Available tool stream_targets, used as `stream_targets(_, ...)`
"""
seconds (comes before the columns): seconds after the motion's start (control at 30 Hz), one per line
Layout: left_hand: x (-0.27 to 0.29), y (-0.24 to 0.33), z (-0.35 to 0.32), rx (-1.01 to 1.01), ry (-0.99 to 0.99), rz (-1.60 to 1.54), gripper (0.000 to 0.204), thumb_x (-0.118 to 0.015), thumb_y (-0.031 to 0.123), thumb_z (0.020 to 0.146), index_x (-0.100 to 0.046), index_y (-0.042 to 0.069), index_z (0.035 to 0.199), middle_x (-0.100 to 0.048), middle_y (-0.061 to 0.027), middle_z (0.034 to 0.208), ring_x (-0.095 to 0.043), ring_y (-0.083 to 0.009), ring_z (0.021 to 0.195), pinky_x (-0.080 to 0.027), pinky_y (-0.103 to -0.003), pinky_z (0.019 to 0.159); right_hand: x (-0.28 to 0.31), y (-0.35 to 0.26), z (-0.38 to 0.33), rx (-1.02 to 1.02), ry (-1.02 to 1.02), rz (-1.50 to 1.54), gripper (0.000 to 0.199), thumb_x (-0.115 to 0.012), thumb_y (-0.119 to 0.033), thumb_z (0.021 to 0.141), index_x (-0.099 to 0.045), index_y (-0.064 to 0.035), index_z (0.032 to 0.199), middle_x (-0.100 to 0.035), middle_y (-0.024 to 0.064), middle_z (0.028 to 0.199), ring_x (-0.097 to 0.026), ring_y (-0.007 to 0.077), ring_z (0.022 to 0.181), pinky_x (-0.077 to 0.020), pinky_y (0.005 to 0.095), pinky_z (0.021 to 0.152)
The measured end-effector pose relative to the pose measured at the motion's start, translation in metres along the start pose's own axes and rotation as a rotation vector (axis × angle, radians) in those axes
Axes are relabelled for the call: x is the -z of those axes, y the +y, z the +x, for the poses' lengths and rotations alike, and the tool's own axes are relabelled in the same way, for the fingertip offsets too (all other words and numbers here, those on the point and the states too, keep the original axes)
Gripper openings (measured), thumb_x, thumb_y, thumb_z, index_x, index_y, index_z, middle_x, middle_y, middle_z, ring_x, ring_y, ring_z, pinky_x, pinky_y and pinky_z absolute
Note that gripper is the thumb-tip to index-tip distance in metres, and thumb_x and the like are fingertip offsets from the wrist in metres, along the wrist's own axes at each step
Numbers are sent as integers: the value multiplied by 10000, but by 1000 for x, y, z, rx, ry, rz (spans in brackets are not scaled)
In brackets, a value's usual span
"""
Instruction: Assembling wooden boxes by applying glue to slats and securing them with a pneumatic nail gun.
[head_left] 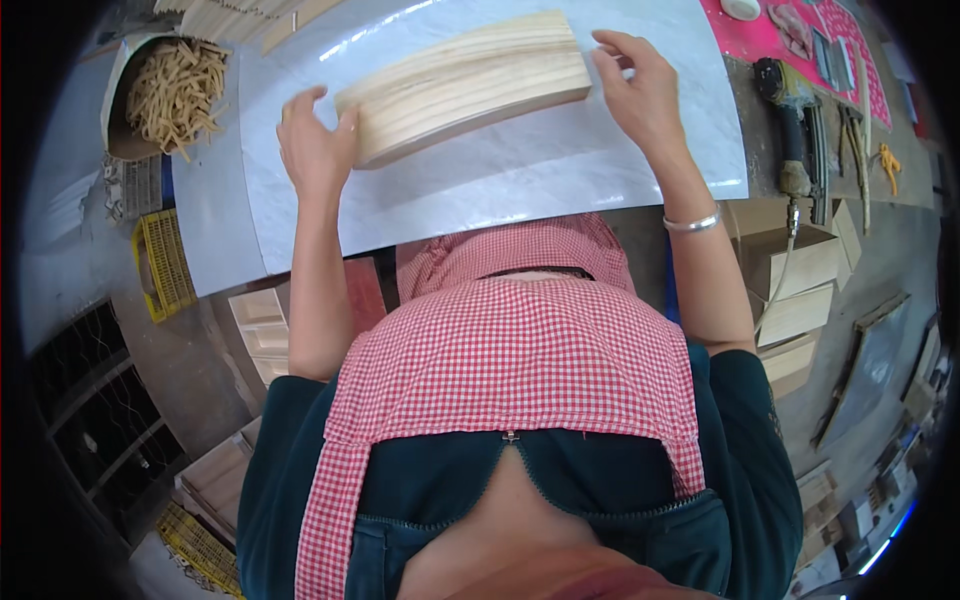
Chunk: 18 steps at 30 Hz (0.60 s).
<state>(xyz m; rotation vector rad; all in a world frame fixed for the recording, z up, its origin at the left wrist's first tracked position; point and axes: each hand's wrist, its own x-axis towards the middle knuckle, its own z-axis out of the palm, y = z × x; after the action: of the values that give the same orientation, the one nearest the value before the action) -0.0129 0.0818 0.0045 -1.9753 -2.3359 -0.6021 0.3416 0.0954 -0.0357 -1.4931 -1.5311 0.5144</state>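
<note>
A stack of pale wooden boards [470, 85] lies on a white marble-patterned tabletop [480, 190]. My left hand [315, 145] presses against the stack's left end, fingers spread over its corner. My right hand [640, 85] grips the right end, fingers over the top and a silver bangle on the wrist. Both hands hold the stack between them. A red checked apron covers my front below the table edge.
A box of short wooden sticks [175, 90] stands at the left. A nail gun [790, 110] with a hose lies on the right bench beside a pink mat [760, 35]. Wooden blocks [800, 290] are stacked at the right, yellow crates [165, 260] at the left.
</note>
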Motion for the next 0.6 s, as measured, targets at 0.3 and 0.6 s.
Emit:
stream_targets(0.3, -24, 139, 12, -650, -298, -284, 544, -866, 443, 680, -595, 42, 929, -541, -259, 1307, -507, -397, 1268, -416, -445, 1047, 19, -4, -29, 164, -78, -140, 117, -729, -19, 823, -755, -16, 937, -692, 48, 814, -600, 162, 691, -494, 269, 658)
stream_targets(0.6, -37, 163, 21, -650, -504, -313, 479, -862, 358, 631, -574, 59, 870, -577, -204, 1150, -547, -377, 1078, -449, -443, 975, 22, -1, -19, 358, -106, -144, 80, -730, 8, 804, -749, -22, 876, -649, 25, 755, -503, 147, 623, -425, 278, 581)
